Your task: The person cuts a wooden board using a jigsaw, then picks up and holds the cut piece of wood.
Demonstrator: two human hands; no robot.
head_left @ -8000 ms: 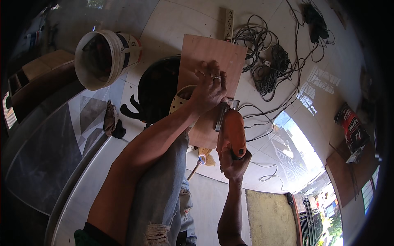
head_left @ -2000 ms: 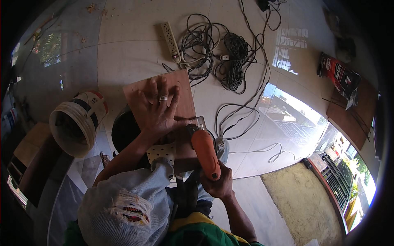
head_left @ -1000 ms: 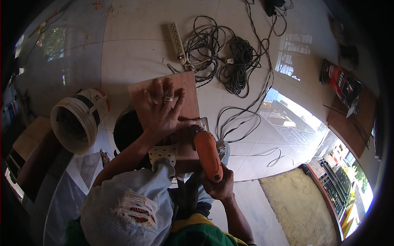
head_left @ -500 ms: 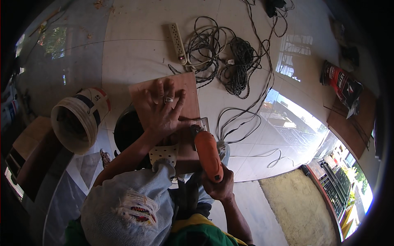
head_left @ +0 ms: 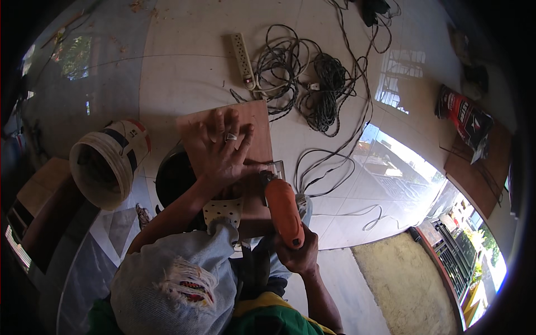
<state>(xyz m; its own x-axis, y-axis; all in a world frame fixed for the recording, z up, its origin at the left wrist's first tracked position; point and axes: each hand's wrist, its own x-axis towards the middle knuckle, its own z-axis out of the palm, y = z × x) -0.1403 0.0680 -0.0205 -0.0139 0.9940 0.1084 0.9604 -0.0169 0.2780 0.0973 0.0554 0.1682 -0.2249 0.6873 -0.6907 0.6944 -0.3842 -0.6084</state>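
Note:
A reddish-brown wooden board (head_left: 254,125) lies over a dark round object (head_left: 174,176), most of which it hides. My left hand (head_left: 223,153) presses flat on the board, fingers spread, a ring on one of them. At the board's right edge sits an orange jigsaw (head_left: 283,206), its metal shoe plate (head_left: 276,167) against the wood. My right hand (head_left: 300,254) is wrapped round the rear of the jigsaw; its blade cannot be made out. My foot in a pale perforated sandal (head_left: 222,212) rests on the near part of the board.
Beyond the board lie a power strip (head_left: 243,61) and coiled dark cables (head_left: 329,92) on the tiled floor. A white bucket (head_left: 103,167) lies tipped at the left. At the right, a black-and-red bag (head_left: 466,120) sits by another brown board (head_left: 480,173).
Almost nothing differs. The jigsaw, the board and both my hands stay in the same places; the view has shifted very slightly.

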